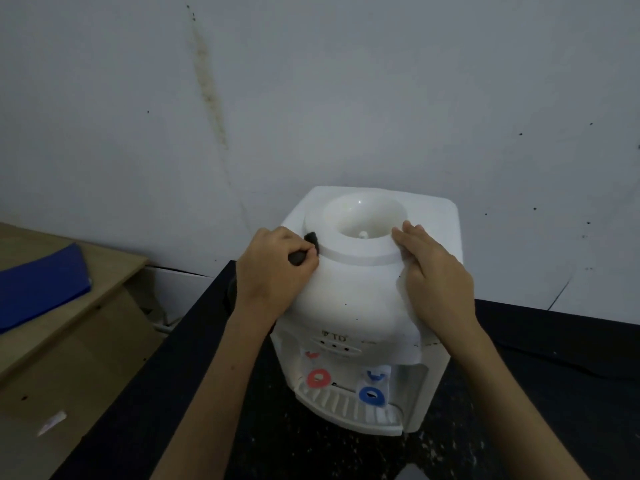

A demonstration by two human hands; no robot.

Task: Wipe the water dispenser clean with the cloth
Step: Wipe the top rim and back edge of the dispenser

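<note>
Both hands up on the dispenser top, L gripping, R flat.

L hand: fingers curled tight round a dark cloth, knuckles up, thumb side toward the white water dispenser, pressed vs its upper left shoulder beside the raised ring. L forearm bare, runs from bottom centre-left up and slightly right to the wrist. R hand: fingers straight and together, palm down, laid on the upper right side, fingertips touching the ring's edge. R forearm bare, comes in from bottom right, angled up-left; wrist roughly straight.
</note>
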